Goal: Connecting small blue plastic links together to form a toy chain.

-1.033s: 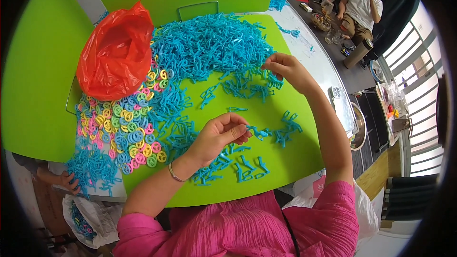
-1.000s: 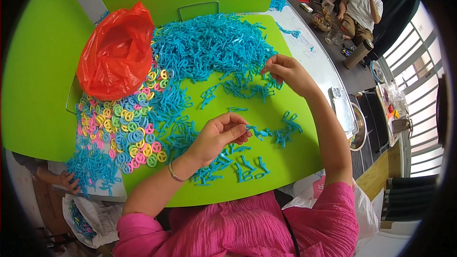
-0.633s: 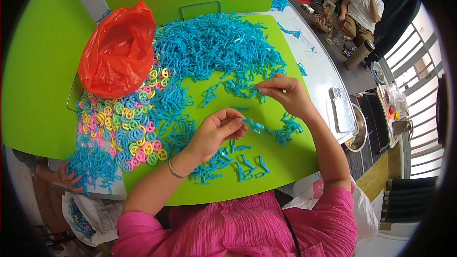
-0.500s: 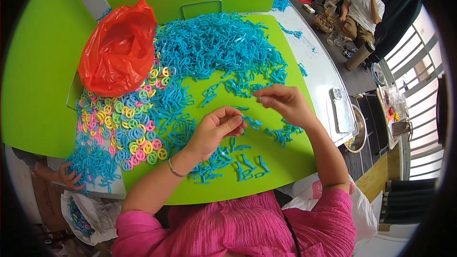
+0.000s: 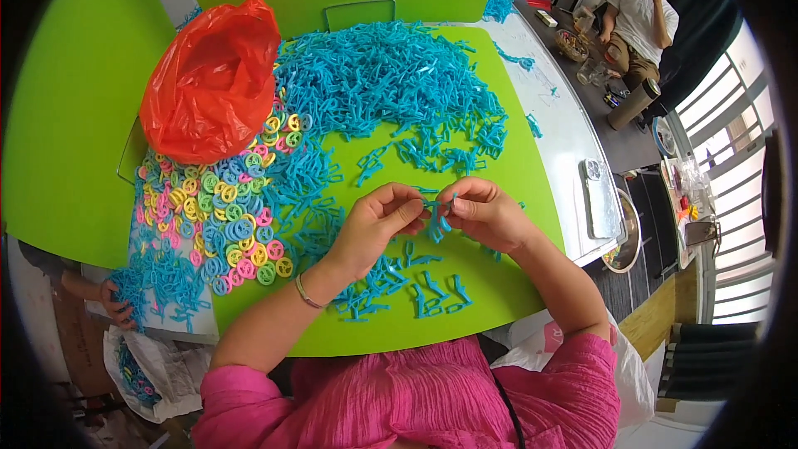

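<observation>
Close together over the green board (image 5: 499,299), my two hands meet at small blue plastic pieces (image 5: 437,227). My left hand (image 5: 376,220) pinches them between thumb and fingertips. Bent in a pinch, my right hand (image 5: 490,214) has a blue bit showing at its fingertips; the exact join between the pieces is partly hidden. Just below the hands lie several loose blue pieces (image 5: 432,293), each with a stem and a loop-like end. Beyond them spreads a large heap of the same blue pieces (image 5: 391,75).
A red plastic bag (image 5: 208,83) stands at the left behind a pile of pastel wheel-shaped rings (image 5: 233,216). Another person's hand (image 5: 116,303) is by blue pieces at the far left. A phone (image 5: 598,199) lies on the white table at right. A person (image 5: 644,21) sits beyond.
My right hand has come down and left from above the board to meet my left hand at the blue pieces. The other person's hand at far left has shifted slightly left.
</observation>
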The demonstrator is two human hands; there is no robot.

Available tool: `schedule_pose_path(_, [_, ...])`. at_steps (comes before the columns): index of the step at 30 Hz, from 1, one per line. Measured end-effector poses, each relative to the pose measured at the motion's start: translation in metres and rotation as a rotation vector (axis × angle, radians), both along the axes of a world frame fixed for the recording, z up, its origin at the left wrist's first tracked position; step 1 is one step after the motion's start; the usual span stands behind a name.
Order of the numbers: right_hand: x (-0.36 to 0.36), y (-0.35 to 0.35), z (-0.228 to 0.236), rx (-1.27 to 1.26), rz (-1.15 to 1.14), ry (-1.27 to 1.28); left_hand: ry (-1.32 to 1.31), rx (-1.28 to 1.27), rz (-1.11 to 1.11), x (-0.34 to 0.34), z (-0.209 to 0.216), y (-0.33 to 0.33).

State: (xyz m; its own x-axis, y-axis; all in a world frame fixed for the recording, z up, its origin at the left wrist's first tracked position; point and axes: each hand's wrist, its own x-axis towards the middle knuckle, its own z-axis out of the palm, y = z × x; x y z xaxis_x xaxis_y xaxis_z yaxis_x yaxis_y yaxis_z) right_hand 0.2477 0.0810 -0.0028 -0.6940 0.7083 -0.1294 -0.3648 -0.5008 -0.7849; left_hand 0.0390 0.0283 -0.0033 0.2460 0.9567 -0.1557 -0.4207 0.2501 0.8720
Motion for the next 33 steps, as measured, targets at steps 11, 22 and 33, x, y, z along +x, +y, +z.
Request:
schedule_pose_path(11, [-0.007, -0.004, -0.002, -0.074, -0.020, 0.077, 0.051, 0.063, 0.014, 0.000, -0.001, 0.000])
schedule_pose_path(22, [0.001, 0.002, 0.002, -0.061, -0.038, -0.006, 0.133, 0.161, 0.011, 0.005, 0.011, -0.006])
schedule_pose_path(33, [-0.001, 0.000, 0.003, -0.071, -0.033, 0.000, 0.148, 0.175, 0.062, 0.002, 0.008, -0.004])
